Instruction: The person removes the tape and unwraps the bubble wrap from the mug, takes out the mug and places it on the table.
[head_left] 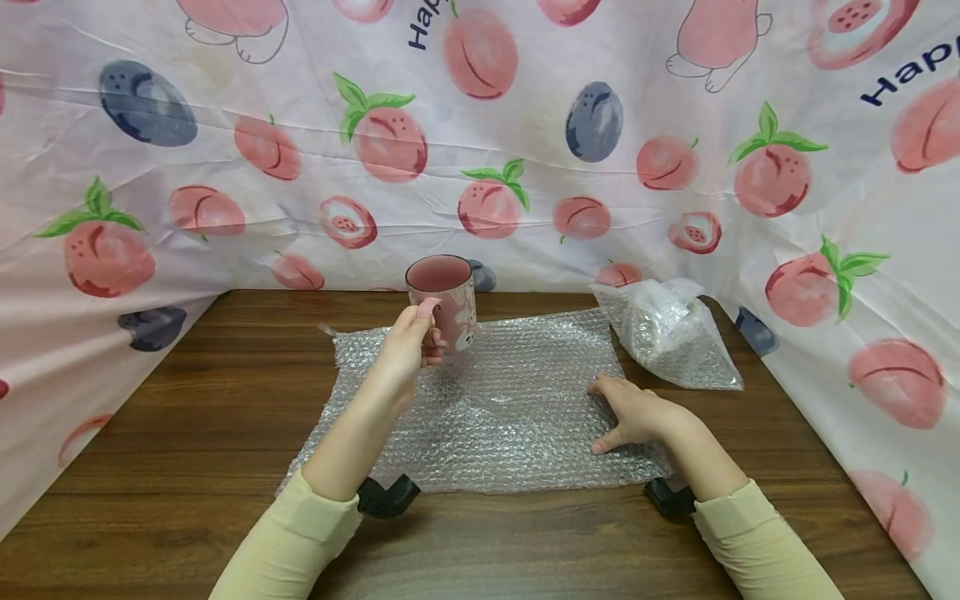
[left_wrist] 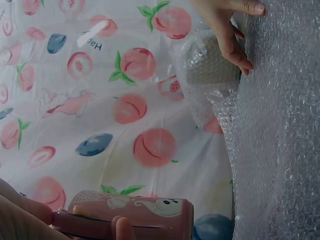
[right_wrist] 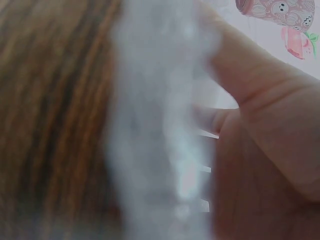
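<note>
A pink mug (head_left: 459, 312) with white cartoon figures is held upright by its handle in my left hand (head_left: 415, 337), over the back left part of a bubble wrap sheet (head_left: 510, 417). The left wrist view shows the same mug (left_wrist: 150, 215) at the bottom, fingers around its handle. My right hand (head_left: 633, 410) rests at the right side of the sheet, thumb and fingers spread. Up close in the right wrist view, the wrap's blurred edge (right_wrist: 160, 125) lies beside my right palm (right_wrist: 260, 165).
A bubble-wrapped bundle (head_left: 660, 329) stands at the back right, its contents unclear through the plastic. The brown wooden table (head_left: 187, 417) extends on both sides of the sheet. A fruit-print cloth (head_left: 300, 108) hangs behind and along both sides.
</note>
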